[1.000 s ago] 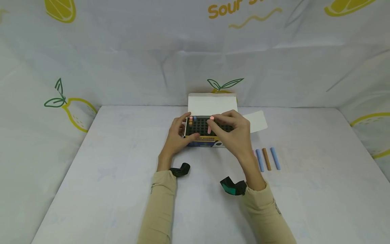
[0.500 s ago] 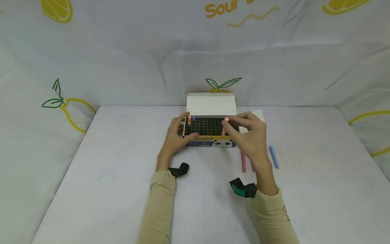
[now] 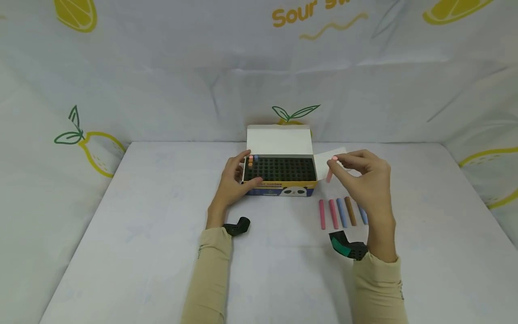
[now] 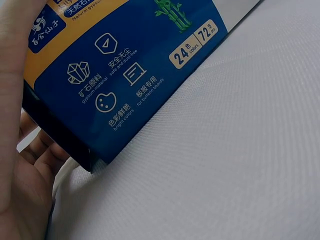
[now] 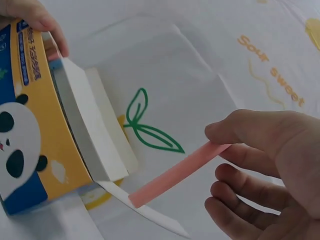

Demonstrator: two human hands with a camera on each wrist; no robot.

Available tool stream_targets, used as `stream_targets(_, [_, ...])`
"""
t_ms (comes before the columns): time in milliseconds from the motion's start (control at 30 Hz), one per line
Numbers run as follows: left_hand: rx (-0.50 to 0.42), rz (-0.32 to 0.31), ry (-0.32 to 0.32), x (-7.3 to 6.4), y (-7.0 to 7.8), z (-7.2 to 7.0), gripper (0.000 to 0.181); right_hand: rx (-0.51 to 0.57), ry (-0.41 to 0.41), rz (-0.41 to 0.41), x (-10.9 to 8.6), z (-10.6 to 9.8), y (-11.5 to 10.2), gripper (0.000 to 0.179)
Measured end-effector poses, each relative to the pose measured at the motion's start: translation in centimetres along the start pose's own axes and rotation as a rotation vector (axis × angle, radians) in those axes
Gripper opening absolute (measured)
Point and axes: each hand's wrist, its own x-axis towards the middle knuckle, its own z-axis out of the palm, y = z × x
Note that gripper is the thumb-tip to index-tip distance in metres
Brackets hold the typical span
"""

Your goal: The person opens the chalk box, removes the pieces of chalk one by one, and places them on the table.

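Note:
My right hand point(image 3: 366, 177) pinches a light pink chalk stick point(image 5: 175, 175) by its upper end between thumb and fingers, just right of the chalk box. The left hand point(image 3: 232, 182) grips the left end of the blue and yellow chalk box point(image 3: 279, 186), thumb over its front top edge. Inside the box is a black holder point(image 3: 283, 168) with rows of holes. A few pink, orange and blue chalks point(image 3: 251, 161) stand in its back left corner. In the left wrist view, the box's printed blue side point(image 4: 135, 75) fills the upper left, with the left fingers behind its end.
Several chalk sticks lie side by side on the table in front of the right hand: pink point(image 3: 322, 214), blue point(image 3: 341, 212) and brown point(image 3: 350, 211). The box's white lid point(image 3: 279, 139) stands raised at the back, and a white side flap point(image 3: 322, 164) sticks out to the right.
The right hand has carried the pink chalk rightward, from over the middle of the holder to beyond the box's right end. The left hand keeps its grip on the box.

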Motion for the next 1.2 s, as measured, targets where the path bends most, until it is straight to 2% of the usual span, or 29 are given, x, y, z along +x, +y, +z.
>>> stream_targets(167, [0.002,-0.003,0.000,0.0,0.0,0.0,0.080,-0.171,-0.068,0.085,-0.1,-2.9,1.4,0.023])
stream_targets(367, [0.014,-0.004,-0.006,0.0,0.1,0.0,0.079,-0.329,-0.252,0.225,-0.4,-6.6,3.9,0.034])
stream_targets(500, [0.019,-0.006,-0.007,0.0,0.1,0.0,0.080,-0.373,-0.379,0.356,-0.5,-8.0,5.2,0.045])
stream_targets(633, [0.023,-0.007,-0.007,0.0,0.1,0.0,0.079,-0.369,-0.484,0.475,-0.6,-8.6,6.0,0.059])
stream_targets(767, [0.028,-0.011,-0.006,-0.1,0.2,0.0,0.079,-0.377,-0.569,0.553,-0.5,-9.0,6.6,0.066])
stream_targets(933, [0.027,-0.012,-0.007,-0.1,0.3,-0.1,0.080,-0.418,-0.612,0.583,-0.4,-9.1,7.3,0.065])
stream_targets(1033, [0.024,-0.011,-0.008,-0.1,0.3,-0.1,0.079,-0.429,-0.603,0.601,-0.5,-9.0,7.8,0.067])
stream_targets(1200, [0.027,-0.009,-0.005,-0.1,0.2,-0.1,0.080,-0.430,-0.548,0.582,-0.6,-8.4,8.6,0.065])
